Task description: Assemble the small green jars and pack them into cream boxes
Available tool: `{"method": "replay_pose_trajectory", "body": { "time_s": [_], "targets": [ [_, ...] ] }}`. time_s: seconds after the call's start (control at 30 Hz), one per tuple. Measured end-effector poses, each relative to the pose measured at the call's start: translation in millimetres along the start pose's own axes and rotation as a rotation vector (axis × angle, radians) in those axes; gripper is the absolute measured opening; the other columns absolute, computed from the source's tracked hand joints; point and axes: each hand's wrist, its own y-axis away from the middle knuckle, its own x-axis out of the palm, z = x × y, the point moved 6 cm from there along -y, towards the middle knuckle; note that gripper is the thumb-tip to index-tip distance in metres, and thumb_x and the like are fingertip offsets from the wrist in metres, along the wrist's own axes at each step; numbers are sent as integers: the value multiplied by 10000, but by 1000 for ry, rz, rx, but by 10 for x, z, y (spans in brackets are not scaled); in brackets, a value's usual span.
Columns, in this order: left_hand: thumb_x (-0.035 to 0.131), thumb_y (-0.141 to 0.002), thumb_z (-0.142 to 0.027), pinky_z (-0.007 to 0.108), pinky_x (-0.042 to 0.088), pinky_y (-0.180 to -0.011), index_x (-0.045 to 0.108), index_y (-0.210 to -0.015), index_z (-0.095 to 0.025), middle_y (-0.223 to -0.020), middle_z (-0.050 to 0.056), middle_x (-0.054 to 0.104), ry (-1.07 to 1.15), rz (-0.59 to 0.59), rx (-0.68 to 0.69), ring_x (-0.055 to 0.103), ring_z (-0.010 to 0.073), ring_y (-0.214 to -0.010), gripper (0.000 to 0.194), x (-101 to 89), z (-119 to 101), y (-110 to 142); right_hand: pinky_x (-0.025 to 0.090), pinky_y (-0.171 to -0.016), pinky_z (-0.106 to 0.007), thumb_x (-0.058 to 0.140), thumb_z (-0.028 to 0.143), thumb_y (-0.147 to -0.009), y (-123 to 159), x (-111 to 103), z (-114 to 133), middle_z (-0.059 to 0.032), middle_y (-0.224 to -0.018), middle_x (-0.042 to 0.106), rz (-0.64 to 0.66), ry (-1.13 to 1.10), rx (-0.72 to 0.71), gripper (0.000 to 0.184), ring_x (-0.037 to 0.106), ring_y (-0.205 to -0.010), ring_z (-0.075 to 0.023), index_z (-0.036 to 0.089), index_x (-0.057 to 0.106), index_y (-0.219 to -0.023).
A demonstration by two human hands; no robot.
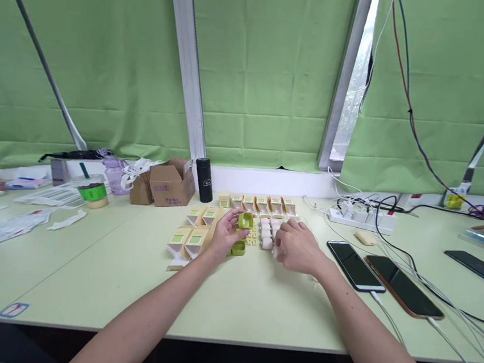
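Observation:
My left hand is closed on a small, open olive-green case, its hollow facing me. Below that, a second green case rests on the table near my fingers. My right hand has its fingers curled on a pale rounded piece, mostly hidden by the fingers. Right beside it stand rows of similar pale pinkish pieces. Small yellowish square parts lie between the hands. Left of my left hand are cream boxes with green-windowed tops.
A further row of cream boxes stands behind the hands. A black bottle and cardboard box are at back left. On the right lie phones with cables and a power strip. Green tape sits left.

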Motion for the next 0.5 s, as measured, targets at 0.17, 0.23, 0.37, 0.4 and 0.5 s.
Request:
{"method": "replay_pose_trajectory", "body": {
  "time_s": [0.17,0.23,0.37,0.4,0.5],
  "targets": [
    [978,-641,-312,385,574,-905,625,-1216,-216,-1178,109,769,-12,-19,9,730,250,-1053,681,-4,-47,11,456,-886,-378,771,333,-774,-97,-116,-134,-69,-1085,725,-181,-778,23,203,628,-1035,-262,222,707,-931],
    [975,-646,-312,380,576,-897,627,-1213,-211,-1180,111,771,-22,-25,17,730,253,-1047,672,-3,-72,13,470,-787,-347,792,419,-763,-167,-65,-171,-52,-998,734,-218,-1116,62,265,642,-924,-237,223,713,-924],
    [965,-664,-315,384,574,-921,631,-1213,-201,-1191,123,770,-38,-27,37,730,263,-1078,653,-12,-94,2,471,-647,-325,855,482,-687,-324,113,-143,-35,-794,713,-265,-1659,213,340,602,-696,-188,216,740,-863],
    [963,-668,-314,388,572,-936,632,-1216,-198,-1203,125,767,-42,-30,43,729,264,-1092,651,-20,-94,-3,477,-633,-325,867,474,-673,-361,154,-116,-47,-801,721,-274,-1752,244,339,618,-711,-197,214,741,-849],
    [952,-681,-309,392,570,-965,638,-1234,-188,-1252,133,750,-65,-46,55,723,262,-1114,647,-50,-83,-17,512,-626,-333,885,412,-646,-449,279,-37,-66,-817,743,-285,-1944,331,307,656,-727,-212,211,731,-818]
  ]
}}
